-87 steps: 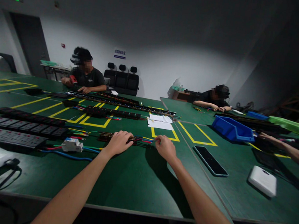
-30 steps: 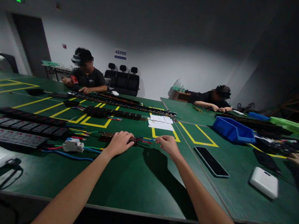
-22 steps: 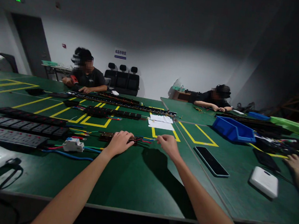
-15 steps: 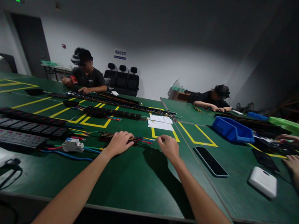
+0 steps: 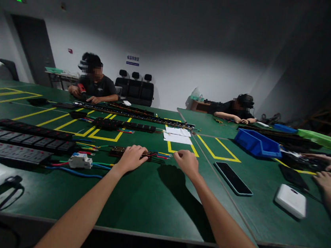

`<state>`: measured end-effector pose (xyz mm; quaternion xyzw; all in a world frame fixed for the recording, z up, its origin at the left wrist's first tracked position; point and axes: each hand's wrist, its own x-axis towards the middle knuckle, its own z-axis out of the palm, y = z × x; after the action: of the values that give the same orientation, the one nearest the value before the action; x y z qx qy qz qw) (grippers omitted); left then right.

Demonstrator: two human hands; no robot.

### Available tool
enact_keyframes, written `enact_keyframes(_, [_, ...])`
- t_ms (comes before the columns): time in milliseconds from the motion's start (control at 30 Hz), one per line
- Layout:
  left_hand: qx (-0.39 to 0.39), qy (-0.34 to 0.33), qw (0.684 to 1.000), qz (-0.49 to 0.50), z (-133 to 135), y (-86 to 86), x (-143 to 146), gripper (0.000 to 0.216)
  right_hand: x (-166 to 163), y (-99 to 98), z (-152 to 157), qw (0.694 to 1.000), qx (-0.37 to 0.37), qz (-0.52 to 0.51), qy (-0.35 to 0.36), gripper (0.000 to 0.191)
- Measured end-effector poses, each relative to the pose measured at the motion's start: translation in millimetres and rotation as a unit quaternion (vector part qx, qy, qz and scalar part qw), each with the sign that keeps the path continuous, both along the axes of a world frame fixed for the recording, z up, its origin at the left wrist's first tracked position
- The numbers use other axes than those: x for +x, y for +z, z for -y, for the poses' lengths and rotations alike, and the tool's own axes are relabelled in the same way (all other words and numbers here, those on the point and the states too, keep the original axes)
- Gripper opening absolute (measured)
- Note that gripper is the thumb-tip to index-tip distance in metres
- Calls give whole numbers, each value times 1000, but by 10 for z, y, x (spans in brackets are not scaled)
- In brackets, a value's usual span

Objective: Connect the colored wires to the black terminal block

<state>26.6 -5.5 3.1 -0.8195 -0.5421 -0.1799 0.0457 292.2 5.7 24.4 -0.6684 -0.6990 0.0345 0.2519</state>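
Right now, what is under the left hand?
A dark strip, showing on both sides of the left hand; coloured wires extend rightward. The hand hides the strip's middle.

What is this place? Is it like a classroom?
More likely a workshop for electrical parts. A dark strip with coloured wires lies under the left hand, yellow lines mark the green table, and someone across it holds a red tool.
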Motion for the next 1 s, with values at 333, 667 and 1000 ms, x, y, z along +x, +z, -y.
enact_keyframes(333, [-14,0,1000,3,26,48,10,32,8,-97,-120,965,-131,-201,108,29])
enact_keyframes(667, [-4,4,1000,3,18,30,27,31,-94,16,32,845,-167,-466,203,38])
enact_keyframes(1000, [-1,14,1000,-2,32,26,32,31,-9,-167,-181,977,-62,-182,92,28])
